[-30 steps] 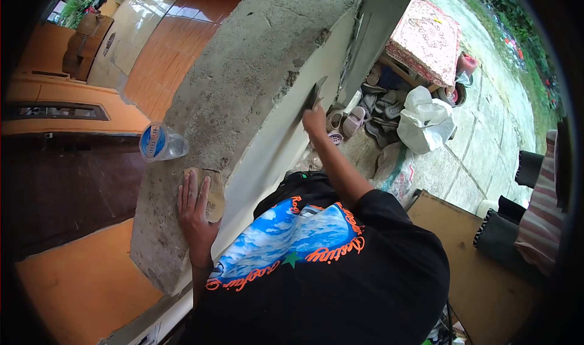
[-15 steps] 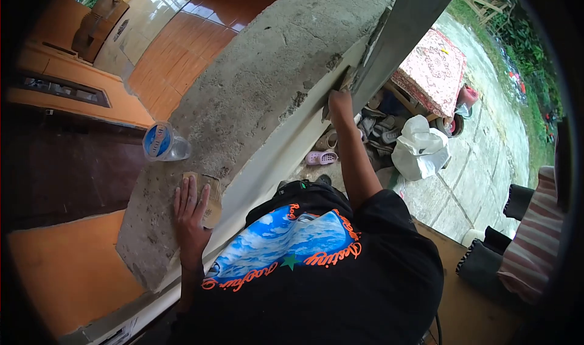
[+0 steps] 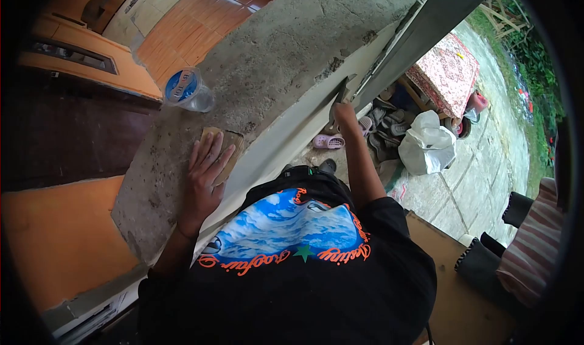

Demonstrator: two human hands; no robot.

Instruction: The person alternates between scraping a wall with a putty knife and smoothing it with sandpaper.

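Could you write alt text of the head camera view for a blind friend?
A right hand holds a flat tool at a pale wall, while the left hand rests on a brown piece on its rough concrete top, near a plastic cup. Shoes lie below.

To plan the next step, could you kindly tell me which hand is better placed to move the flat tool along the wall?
Probably the right: the right hand grips the flat tool beside the pale wall face, while the left hand lies over a brown piece on the ledge.
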